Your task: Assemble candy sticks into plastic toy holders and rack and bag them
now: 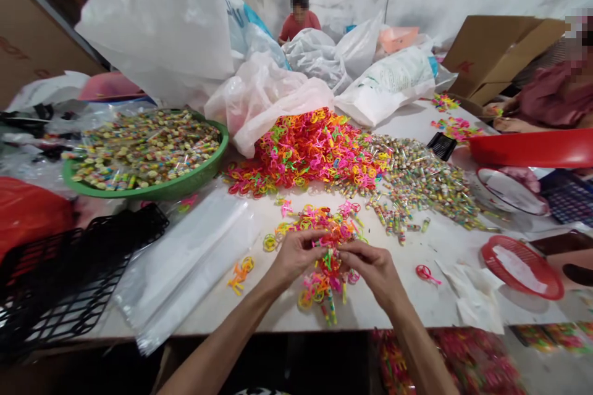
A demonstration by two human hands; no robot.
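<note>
My left hand (pixel 299 257) and my right hand (pixel 372 263) meet over a small heap of bright plastic toy pieces (pixel 319 287) near the table's front edge. Both have thumb and fingers pinched together around a small plastic toy piece (pixel 330 257), greenish with some red; its exact shape is partly covered by the fingertips. Behind the hands lies a large pile of pink, red, orange and green plastic toys (pixel 310 151). To its right spreads a heap of short tubes with coloured filling (pixel 417 179). An orange toy piece (pixel 239 276) lies left of my hands.
A green basin (pixel 204 171) full of small tubes stands left, near flat clear plastic bags (pixel 189 259) and a black plastic crate (pixel 83 265). A red basket (pixel 491 253) sits right. One person (pixel 300 21) sits behind sacks; another (pixel 551 95) is at right.
</note>
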